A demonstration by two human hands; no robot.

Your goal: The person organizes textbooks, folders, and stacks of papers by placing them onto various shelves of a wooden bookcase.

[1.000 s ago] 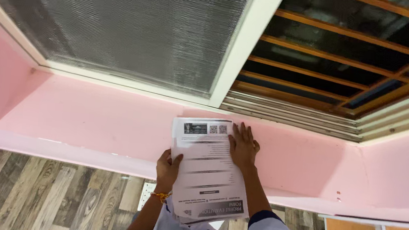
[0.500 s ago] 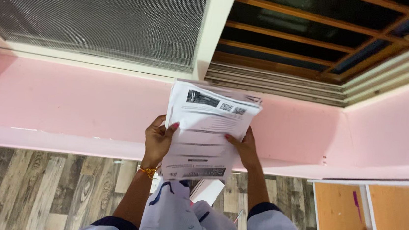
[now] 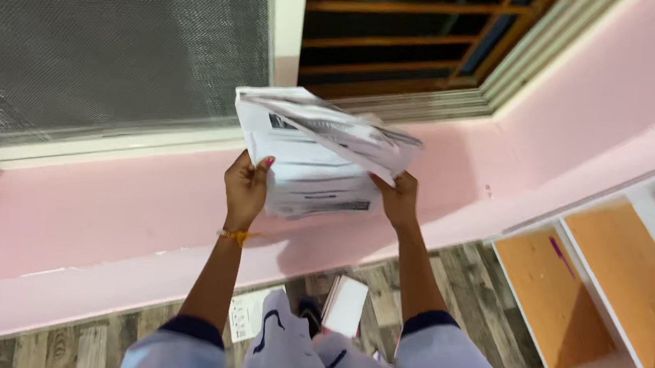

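Printed white paper sheets (image 3: 310, 159), a loose stack of them, are what I've got up in the air in front of the pink wall (image 3: 104, 212), just below the window with the grey mesh screen (image 3: 103, 38). Biggest things first: that wall and its pink ledge (image 3: 57, 294) fill most of the view, with the screened window top left and a dark open pane with wooden bars (image 3: 404, 33) beside it. Off to the right there's a white shelf unit with orange back panels (image 3: 610, 295). Its compartments look bare from here, nothing inside that I can make out.

Down on the wood-look floor (image 3: 492, 285) near my knees lie a small white booklet or card (image 3: 345, 305) and another printed sheet (image 3: 245, 315), just beside each other.

My left hand (image 3: 246, 189) is closed on the stack's left edge, thumb on top. My right hand (image 3: 399, 200) pinches the lower right corner, and the top sheets there are flopping over and blurring.

Handling-wise I'd guess it's light, floppy stuff, slippery sheet on sheet, easy to crease or fan out. Best hold is probably both side edges, with the thumbs pressing the stack flat.
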